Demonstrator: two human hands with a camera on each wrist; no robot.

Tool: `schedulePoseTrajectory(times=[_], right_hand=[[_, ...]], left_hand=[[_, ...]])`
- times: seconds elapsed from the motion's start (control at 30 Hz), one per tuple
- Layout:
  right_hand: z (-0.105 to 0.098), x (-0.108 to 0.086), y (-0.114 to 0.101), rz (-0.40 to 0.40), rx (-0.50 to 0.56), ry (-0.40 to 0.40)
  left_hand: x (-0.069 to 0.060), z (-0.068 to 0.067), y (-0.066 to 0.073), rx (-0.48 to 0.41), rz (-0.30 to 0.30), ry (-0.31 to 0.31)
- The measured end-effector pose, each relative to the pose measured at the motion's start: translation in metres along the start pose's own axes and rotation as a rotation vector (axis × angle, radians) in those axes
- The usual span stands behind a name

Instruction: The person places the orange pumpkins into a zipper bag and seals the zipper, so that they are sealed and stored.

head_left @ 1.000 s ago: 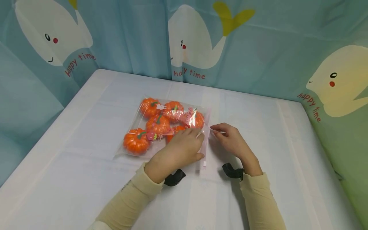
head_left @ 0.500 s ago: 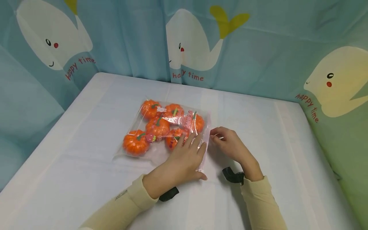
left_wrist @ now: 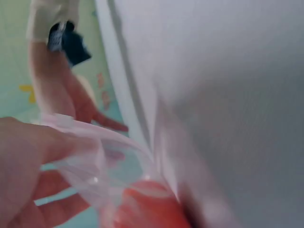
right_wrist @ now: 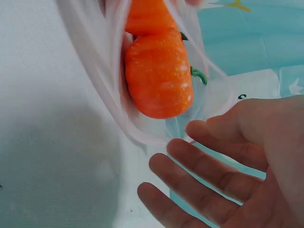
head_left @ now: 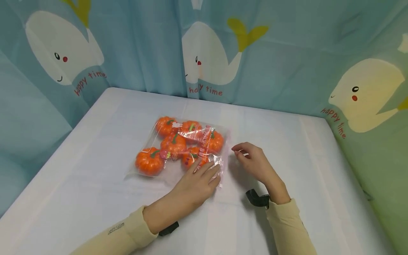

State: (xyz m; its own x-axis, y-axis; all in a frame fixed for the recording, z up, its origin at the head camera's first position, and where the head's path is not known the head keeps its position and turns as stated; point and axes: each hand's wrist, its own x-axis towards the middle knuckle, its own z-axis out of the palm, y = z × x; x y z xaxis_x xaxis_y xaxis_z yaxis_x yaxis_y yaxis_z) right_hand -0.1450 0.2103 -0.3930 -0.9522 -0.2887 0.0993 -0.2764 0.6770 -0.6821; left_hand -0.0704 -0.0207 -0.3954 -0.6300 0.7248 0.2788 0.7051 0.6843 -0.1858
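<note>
A clear slider zip bag with a pink edge and printed pictures lies flat on the table. Inside it are several small orange toy pumpkins with green stems. My left hand lies over the bag's near right corner, fingers on the top film. In the left wrist view its thumb shows through the plastic, on the other side of the film from the fingers. My right hand has thumb and forefinger together at the bag's right edge, pinching the rim. The bag's mouth gapes in the right wrist view.
A white-covered table spreads around the bag. Blue-green curtains with printed whales hang behind and on both sides. A black wrist device sits at my right cuff, another by the left cuff.
My left hand has moved toward me from the middle of the bag's right edge to its near corner, spreading its fingers, then tucking the thumb from sight. The right hand stays nearly put.
</note>
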Motion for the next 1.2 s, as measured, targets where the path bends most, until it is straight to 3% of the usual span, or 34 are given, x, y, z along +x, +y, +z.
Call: schedulePoseTrajectory(times=[0.13, 0.27, 0.43, 0.7, 0.83, 1.0, 1.2], right_hand=[[-0.003, 0.001, -0.001, -0.003, 0.018, 0.056], [-0.006, 0.003, -0.003, -0.007, 0.053, 0.130], [-0.015, 0.008, -0.007, 0.001, 0.126, 0.201], [-0.036, 0.027, -0.030, -0.095, 0.392, 0.150], [-0.049, 0.033, -0.047, -0.148, 0.563, 0.157], [-0.066, 0.034, -0.066, -0.232, 0.818, 0.239], [-0.085, 0.026, -0.076, -0.294, 0.926, 0.327]], left_hand=[[0.000, -0.017, -0.014, -0.199, -0.032, 0.116], [0.004, -0.039, -0.029, -0.407, -0.071, 0.309], [0.009, -0.064, -0.046, -0.549, -0.122, 0.515], [0.014, -0.096, -0.076, -0.727, -0.147, 0.786], [0.016, -0.112, -0.087, -0.852, -0.238, 0.851], [0.018, -0.123, -0.096, -1.064, -0.366, 0.886], [0.021, -0.120, -0.106, -1.333, -0.403, 0.872]])
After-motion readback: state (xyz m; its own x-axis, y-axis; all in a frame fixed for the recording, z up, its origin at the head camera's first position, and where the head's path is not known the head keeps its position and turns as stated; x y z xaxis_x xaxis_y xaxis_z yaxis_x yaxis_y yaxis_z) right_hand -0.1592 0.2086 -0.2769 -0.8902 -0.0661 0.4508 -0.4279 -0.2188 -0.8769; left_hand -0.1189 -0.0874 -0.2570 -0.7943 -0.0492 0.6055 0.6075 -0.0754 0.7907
